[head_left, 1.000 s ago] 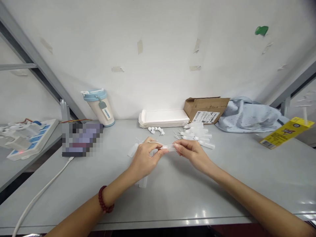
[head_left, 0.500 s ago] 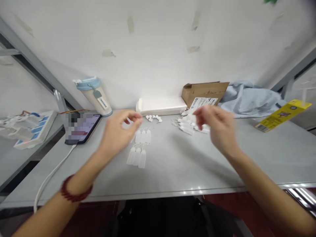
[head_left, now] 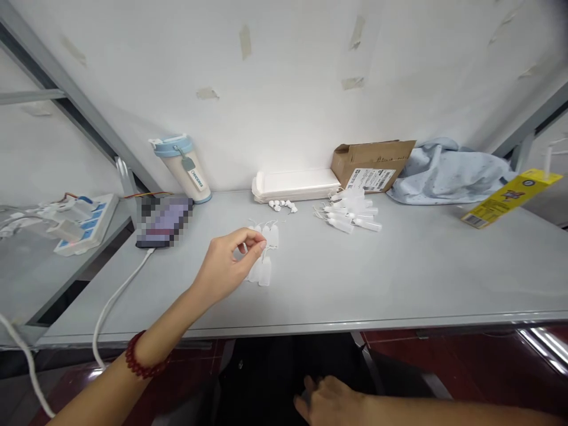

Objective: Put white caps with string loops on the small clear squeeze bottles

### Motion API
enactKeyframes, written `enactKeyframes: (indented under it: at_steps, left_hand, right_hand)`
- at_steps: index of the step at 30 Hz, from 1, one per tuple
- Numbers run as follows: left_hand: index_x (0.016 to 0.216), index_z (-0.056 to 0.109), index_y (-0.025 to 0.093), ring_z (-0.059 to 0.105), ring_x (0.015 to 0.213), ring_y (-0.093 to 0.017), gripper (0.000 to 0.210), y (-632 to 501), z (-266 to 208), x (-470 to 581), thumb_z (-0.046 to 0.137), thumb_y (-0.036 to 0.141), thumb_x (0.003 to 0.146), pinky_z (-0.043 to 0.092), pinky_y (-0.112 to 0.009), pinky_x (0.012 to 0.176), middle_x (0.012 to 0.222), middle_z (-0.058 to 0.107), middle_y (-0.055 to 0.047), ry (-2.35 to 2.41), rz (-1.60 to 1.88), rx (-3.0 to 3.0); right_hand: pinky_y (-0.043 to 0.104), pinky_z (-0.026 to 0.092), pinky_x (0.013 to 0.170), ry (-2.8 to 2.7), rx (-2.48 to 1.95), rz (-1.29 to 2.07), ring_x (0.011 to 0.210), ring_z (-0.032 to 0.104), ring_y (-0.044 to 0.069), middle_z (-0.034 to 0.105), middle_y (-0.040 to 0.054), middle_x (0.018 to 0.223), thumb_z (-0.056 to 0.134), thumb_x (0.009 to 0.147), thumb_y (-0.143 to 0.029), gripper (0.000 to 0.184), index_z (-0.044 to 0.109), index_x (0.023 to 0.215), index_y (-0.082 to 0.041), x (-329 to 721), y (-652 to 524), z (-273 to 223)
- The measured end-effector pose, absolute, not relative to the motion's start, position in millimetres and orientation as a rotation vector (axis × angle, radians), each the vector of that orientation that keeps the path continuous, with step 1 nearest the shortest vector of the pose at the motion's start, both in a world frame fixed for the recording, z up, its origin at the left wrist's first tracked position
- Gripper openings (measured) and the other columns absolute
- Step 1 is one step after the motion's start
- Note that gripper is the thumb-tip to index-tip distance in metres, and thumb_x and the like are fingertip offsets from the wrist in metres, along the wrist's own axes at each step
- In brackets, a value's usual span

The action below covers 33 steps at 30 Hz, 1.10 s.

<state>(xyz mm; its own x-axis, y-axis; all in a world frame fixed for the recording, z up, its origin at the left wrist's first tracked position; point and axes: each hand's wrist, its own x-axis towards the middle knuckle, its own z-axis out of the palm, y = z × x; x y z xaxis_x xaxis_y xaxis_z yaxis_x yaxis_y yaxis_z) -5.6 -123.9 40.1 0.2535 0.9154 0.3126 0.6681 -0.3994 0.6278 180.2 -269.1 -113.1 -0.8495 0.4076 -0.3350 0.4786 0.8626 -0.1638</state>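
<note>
My left hand (head_left: 231,260) hovers over a small group of flat, translucent white tubes (head_left: 265,272) with thin strings, lying in two rows on the grey table. Its thumb and forefinger are pinched together at the strings; whatever is between the tips is too small to make out. Low in front of the table, over the dark lap, is my right hand (head_left: 331,402), its fingers curled and partly hidden. A pale bit shows between its thumb and fingers, but I cannot name it. Several more tubes (head_left: 350,210) lie in a loose pile to the right.
Small white pieces (head_left: 284,206) lie before a long white box (head_left: 297,184). Behind are a tumbler (head_left: 189,171), a cardboard box (head_left: 373,165) and blue cloth (head_left: 448,171). A yellow drink carton (head_left: 510,198) leans at right; a phone (head_left: 164,222) with its cable lies left.
My right hand has left the tube pile and dropped toward the lap. My left hand has moved slightly right and down over the rows, with its thumb and forefinger brought together. The view has shifted slightly.
</note>
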Motion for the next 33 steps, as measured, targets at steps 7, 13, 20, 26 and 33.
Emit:
enactKeyframes:
  at_steps: [7, 13, 20, 26, 33]
  left_hand:
    - [0.077, 0.064, 0.019, 0.057, 0.066, -0.013, 0.018, -91.8, 32.5, 9.2, 0.048, 0.027, 0.080, 0.043, -0.023, 0.059, 0.072, 0.065, 0.000, 1.403, 0.814, 2.149]
    - [0.087, 0.063, 0.017, 0.060, 0.075, -0.016, 0.021, -34.9, 17.2, 36.8, 0.044, 0.021, 0.079, 0.047, -0.026, 0.067, 0.080, 0.067, -0.002, 1.371, 0.645, 2.428]
    - [0.099, 0.062, 0.012, 0.059, 0.092, -0.025, 0.027, 16.3, 2.9, 64.8, 0.047, 0.019, 0.078, 0.045, -0.035, 0.081, 0.090, 0.067, -0.011, 1.411, 0.545, 2.596]
    - [0.100, 0.062, 0.013, 0.057, 0.097, -0.027, 0.026, 21.8, -1.1, 70.8, 0.048, 0.022, 0.080, 0.045, -0.036, 0.080, 0.098, 0.065, -0.014, 1.479, 0.434, 2.655]
    - [0.093, 0.062, 0.012, 0.059, 0.089, -0.026, 0.022, 25.5, -4.1, 70.8, 0.046, 0.018, 0.079, 0.046, -0.036, 0.076, 0.090, 0.065, -0.012, 1.471, 0.376, 2.648]
  right_hand:
    - [0.022, 0.018, 0.023, 2.703, 0.640, -0.524, 0.052, 0.065, 0.021, 0.068, 0.0120, 0.077, 0.057, 0.081, -0.026, 0.021, 0.063, 0.098, -0.015, 174.9, -263.0, -126.2]
    - [0.020, 0.041, 0.047, 3.088, 1.123, -0.746, 0.058, 0.060, 0.013, 0.065, 0.0043, 0.079, 0.054, 0.082, -0.016, 0.003, 0.057, 0.081, -0.017, 199.8, -213.6, -10.2]
    - [0.024, 0.047, 0.052, 3.008, 2.682, -0.992, 0.054, 0.061, 0.013, 0.062, 0.0016, 0.066, 0.057, 0.078, -0.030, 0.015, 0.053, 0.079, -0.015, 261.1, -60.7, 43.5]
    - [0.029, 0.044, 0.058, 3.055, 2.800, -0.471, 0.059, 0.056, 0.016, 0.059, 0.0008, 0.064, 0.059, 0.072, -0.026, 0.011, 0.053, 0.076, -0.017, 276.9, -13.6, 4.3]
    - [0.029, 0.041, 0.068, 3.149, 2.585, -0.009, 0.075, 0.054, 0.018, 0.058, 0.0038, 0.077, 0.055, 0.073, -0.016, 0.007, 0.049, 0.071, -0.019, 290.3, -13.3, -10.4]
